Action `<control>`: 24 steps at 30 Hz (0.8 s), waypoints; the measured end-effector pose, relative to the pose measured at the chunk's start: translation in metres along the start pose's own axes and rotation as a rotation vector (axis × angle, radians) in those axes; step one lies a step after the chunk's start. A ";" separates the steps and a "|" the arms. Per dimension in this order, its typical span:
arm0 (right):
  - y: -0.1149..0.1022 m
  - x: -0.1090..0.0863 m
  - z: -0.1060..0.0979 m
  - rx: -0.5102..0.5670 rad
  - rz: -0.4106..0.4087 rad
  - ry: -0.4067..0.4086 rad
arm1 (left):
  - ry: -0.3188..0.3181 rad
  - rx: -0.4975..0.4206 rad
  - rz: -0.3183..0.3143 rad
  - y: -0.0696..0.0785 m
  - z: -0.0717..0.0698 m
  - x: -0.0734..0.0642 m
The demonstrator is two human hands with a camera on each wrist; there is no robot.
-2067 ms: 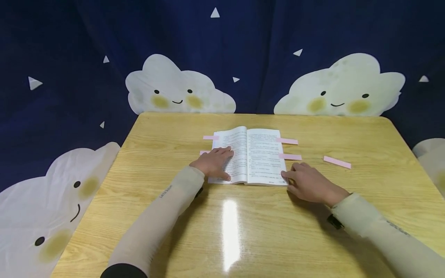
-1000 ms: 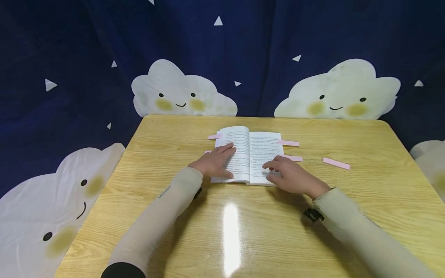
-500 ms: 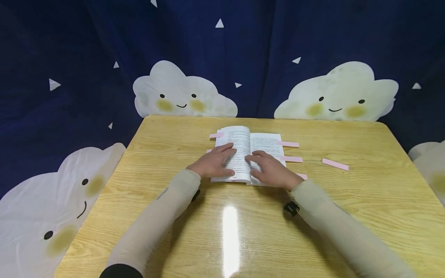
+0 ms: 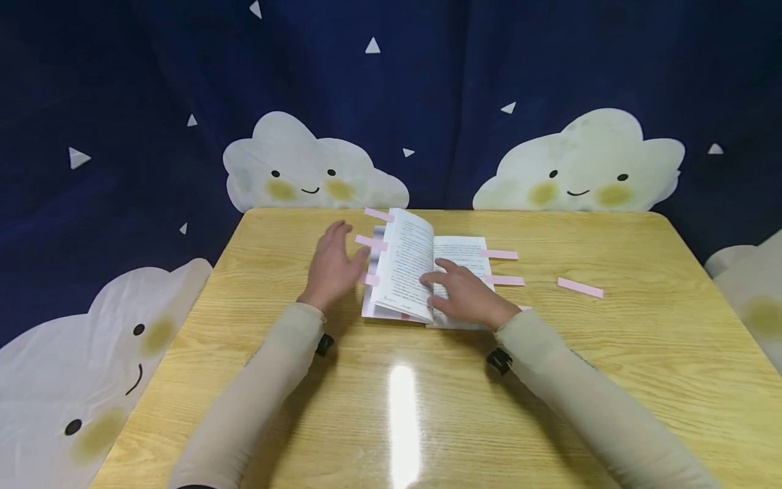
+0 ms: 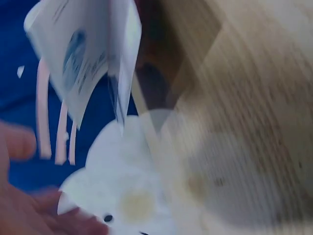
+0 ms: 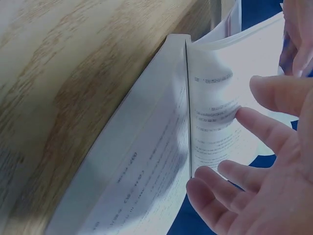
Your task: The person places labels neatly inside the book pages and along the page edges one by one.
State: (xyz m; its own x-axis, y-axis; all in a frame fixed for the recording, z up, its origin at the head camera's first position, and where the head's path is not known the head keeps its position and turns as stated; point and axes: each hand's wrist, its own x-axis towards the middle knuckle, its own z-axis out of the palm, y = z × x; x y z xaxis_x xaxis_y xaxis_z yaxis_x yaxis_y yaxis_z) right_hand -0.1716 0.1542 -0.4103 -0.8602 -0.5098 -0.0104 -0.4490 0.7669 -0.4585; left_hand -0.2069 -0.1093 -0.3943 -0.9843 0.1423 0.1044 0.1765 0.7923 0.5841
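Observation:
An open book [image 4: 411, 261] with printed pages lies on the table, its left-hand leaves lifted and tilted up. Pink paper strips [image 4: 371, 242] stick out from the left leaves, and more pink strips [image 4: 504, 280] from the right edge. My left hand [image 4: 332, 265] is just left of the book with thumb and fingers spread apart; in the left wrist view its fingers are blurred near the hanging strips. My right hand [image 4: 467, 295] is over the right page, its fingers reaching the raised leaf near the spine. In the right wrist view those fingers [image 6: 264, 129] are extended against or close to the leaf.
A loose pink strip [image 4: 580, 288] lies on the wooden table [image 4: 293, 401] right of the book. Behind the table hangs a dark blue curtain [image 4: 440, 81] with clouds and white triangles.
My left hand has come off the left page and moved left of the book. My right hand has slid from the book's right edge to the spine. The left leaves have risen, showing more strips.

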 end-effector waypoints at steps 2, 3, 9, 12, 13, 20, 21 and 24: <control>0.000 0.002 0.000 0.005 0.013 -0.015 | -0.022 -0.079 -0.145 -0.008 -0.006 -0.002; 0.000 0.003 0.001 0.004 0.016 -0.020 | -0.059 -0.115 -0.209 -0.012 -0.008 -0.003; 0.003 0.008 0.003 0.019 0.000 -0.019 | -0.415 -0.419 -0.356 -0.029 0.002 -0.007; 0.003 0.008 0.002 0.039 -0.022 -0.006 | -0.490 -0.622 -0.322 -0.028 0.013 -0.007; 0.003 0.008 0.002 0.044 -0.027 -0.002 | -0.500 -0.674 -0.301 -0.027 0.015 -0.007; 0.000 0.008 -0.001 0.054 -0.060 0.048 | -0.563 -0.900 -0.158 -0.004 0.025 -0.011; -0.002 0.008 -0.001 0.063 -0.059 0.052 | -0.581 -0.926 -0.147 0.000 0.028 -0.012; -0.005 0.008 -0.003 0.107 -0.037 0.065 | -0.608 -0.965 -0.118 0.010 0.037 -0.013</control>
State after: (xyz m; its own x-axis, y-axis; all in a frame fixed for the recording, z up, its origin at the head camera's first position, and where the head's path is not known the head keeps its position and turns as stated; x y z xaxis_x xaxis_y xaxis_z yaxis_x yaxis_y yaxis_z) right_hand -0.1768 0.1476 -0.4057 -0.8588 -0.5083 0.0642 -0.4556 0.7004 -0.5494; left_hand -0.1927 -0.0811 -0.4192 -0.7851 0.5687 -0.2452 -0.2495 0.0720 0.9657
